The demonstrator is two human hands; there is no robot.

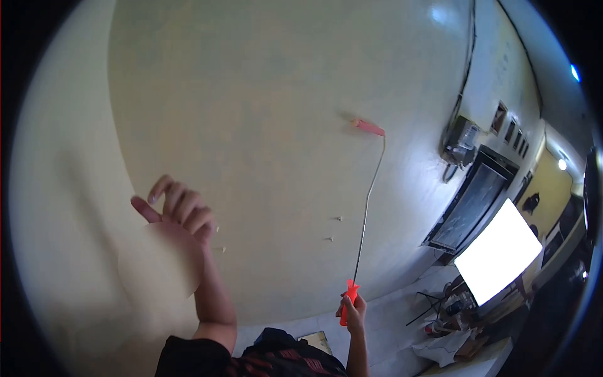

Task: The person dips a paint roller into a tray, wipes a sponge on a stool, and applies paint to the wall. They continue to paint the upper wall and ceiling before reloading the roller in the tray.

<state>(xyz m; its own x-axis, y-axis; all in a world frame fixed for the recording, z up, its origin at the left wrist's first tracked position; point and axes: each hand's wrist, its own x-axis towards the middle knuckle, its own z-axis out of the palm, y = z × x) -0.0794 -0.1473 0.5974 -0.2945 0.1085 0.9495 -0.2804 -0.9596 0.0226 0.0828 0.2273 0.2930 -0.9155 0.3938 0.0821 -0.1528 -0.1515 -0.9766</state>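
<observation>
My right hand (355, 309) is closed around the orange handle of a paint roller (364, 229). Its long bent metal rod reaches up to a slim pink roller sleeve (369, 127), which is against the pale wall or very near it. On the left, my left hand (182, 206) is raised in front of the wall, its fingers loosely bent and apart, with nothing visible in them. A blurred patch covers the area beside my left wrist.
A pale wall (264, 125) fills most of the view, with a few small pegs (339, 218) sticking out. An electricity meter (461, 141) and a dark-framed window (471, 204) are to the right. A bright panel light (499, 251) stands over a cluttered floor.
</observation>
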